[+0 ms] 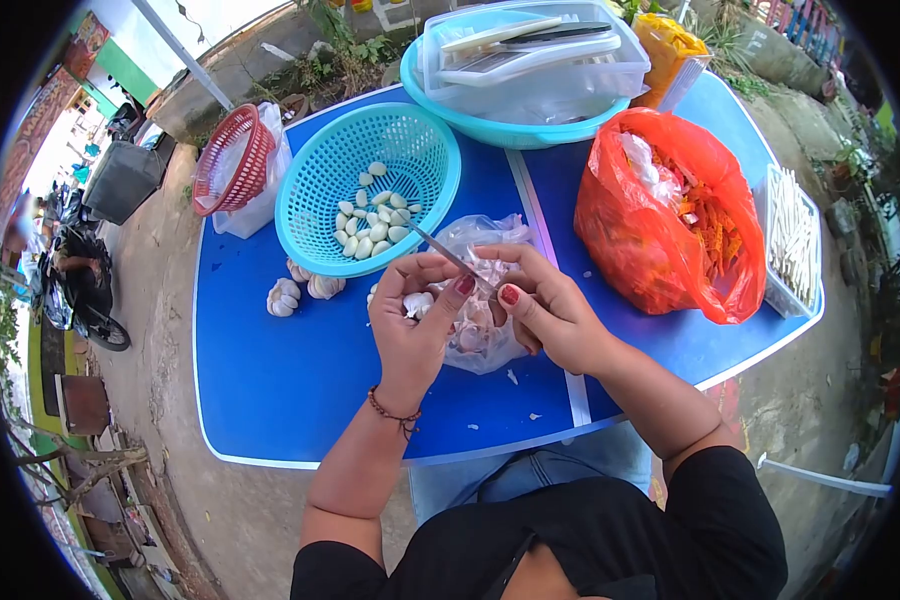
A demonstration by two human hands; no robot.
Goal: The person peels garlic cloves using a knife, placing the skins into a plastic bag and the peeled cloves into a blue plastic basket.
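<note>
My right hand (550, 305) is closed around a small knife (440, 246), its blade slanting up and left past my left fingers. My left hand (417, 310) is curled, with whitish garlic (417, 304) showing in the palm; its thumb and fingertips meet near the blade, and what they pinch is hidden. Under both hands lies a clear plastic bag (485, 352) with garlic skins. Just beyond, a turquoise basket (305, 180) holds several peeled garlic cloves (378, 217). Unpeeled garlic bulbs (283, 297) rest on the table left of my left hand.
The blue table (280, 390) also carries a red plastic bag (635, 230) of scraps at right, a tray of white sticks (793, 235), and a turquoise basin (530, 132) bearing a clear container (540, 75). A red basket (235, 160) sits at the far left edge.
</note>
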